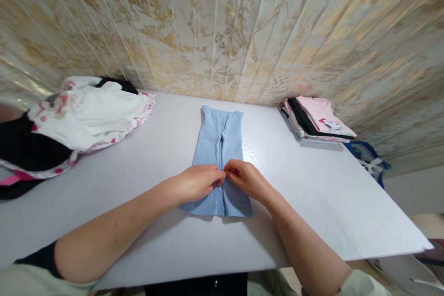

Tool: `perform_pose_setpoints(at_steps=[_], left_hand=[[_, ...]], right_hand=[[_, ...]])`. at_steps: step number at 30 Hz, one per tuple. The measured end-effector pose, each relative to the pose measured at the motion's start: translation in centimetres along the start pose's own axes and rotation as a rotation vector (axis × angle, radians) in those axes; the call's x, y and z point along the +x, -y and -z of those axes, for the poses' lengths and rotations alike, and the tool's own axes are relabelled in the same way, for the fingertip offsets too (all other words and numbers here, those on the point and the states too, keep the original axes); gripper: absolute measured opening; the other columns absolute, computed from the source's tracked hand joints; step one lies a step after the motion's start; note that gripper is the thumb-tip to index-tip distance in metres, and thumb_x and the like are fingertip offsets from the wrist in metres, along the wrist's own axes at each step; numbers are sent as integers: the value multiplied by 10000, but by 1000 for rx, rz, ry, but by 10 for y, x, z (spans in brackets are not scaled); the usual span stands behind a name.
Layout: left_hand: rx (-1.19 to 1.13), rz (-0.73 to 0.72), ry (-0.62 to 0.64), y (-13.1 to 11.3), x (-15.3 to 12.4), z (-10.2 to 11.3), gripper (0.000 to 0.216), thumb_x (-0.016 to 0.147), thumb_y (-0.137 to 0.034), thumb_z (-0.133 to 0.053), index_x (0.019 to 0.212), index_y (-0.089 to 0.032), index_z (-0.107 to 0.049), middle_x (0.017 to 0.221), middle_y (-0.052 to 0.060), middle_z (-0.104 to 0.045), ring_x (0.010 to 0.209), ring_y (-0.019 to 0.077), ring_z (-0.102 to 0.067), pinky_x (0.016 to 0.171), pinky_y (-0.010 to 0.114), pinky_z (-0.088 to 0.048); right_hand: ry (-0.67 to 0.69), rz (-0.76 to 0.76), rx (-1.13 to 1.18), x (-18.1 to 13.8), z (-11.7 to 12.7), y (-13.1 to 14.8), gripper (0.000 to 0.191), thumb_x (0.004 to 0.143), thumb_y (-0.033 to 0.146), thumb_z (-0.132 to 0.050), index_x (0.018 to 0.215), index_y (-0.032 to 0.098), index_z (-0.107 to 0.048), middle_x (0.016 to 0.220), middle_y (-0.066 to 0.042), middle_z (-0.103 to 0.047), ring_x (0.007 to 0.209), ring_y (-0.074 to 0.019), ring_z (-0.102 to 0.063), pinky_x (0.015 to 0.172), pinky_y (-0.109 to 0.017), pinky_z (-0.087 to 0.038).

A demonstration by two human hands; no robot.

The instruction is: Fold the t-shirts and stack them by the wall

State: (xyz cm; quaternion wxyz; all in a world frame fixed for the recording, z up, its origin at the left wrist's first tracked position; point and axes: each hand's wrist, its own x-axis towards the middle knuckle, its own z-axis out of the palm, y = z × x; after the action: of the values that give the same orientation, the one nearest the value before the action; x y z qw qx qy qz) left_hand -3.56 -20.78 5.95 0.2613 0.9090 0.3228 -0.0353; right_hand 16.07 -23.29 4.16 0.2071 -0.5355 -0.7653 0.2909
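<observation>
A light blue garment (pixel 229 148) lies on the white table in front of me, its two long edges running side by side down the middle with a narrow dark gap between them. My left hand (pixel 204 182) rests over its lower half, fingers curled together at the left edge of the gap. Opposite it, my right hand (pixel 244 175) pinches the cloth at the right edge. The fingertips of both hands almost meet. The garment's exact kind cannot be told from this fold.
On the left of the white table (pixel 166 240) is a loose heap of white, pink and black clothes (pixel 93 115). A stack of folded clothes (pixel 322 118), pink on top, sits at the back right. Patterned wall covering rises behind. A blue-edged bag (pixel 371 162) hangs past the right edge.
</observation>
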Motion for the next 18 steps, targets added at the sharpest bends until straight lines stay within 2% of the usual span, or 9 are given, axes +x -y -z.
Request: perform_pose_setpoints(at_steps=[7,11,15,18], left_hand=[[-105,-21,25,-3,0,15,122,755,-97,-470,778,-203,-525,773,-26,-544,669,130,-483,587,238,-329],[-194,-57,-21,-4,1,15,96,794,-130,-460,811,-205,-517,791,-31,-543,693,126,-492,614,234,-348],[-143,-16,-10,-5,1,11,110,808,-151,-500,894,-214,-530,844,-27,-570,739,139,-521,644,248,-361],[-111,4,-71,-11,-5,12,117,843,-181,-506,950,-223,-528,882,-24,-590,779,151,-546,673,262,-372]], right_hand=[[22,-32,0,1,1,-3,149,848,175,-511,850,202,-657,740,18,-646,653,-108,-536,600,-203,-333],[42,-42,8,2,3,-1,153,842,157,-509,818,192,-656,727,20,-647,638,-104,-525,591,-202,-321],[46,-33,46,2,4,-1,161,844,147,-504,828,191,-658,739,16,-659,654,-107,-545,600,-200,-328],[40,-24,31,1,3,-2,150,846,153,-512,819,194,-654,732,20,-651,642,-104,-535,596,-201,-325]])
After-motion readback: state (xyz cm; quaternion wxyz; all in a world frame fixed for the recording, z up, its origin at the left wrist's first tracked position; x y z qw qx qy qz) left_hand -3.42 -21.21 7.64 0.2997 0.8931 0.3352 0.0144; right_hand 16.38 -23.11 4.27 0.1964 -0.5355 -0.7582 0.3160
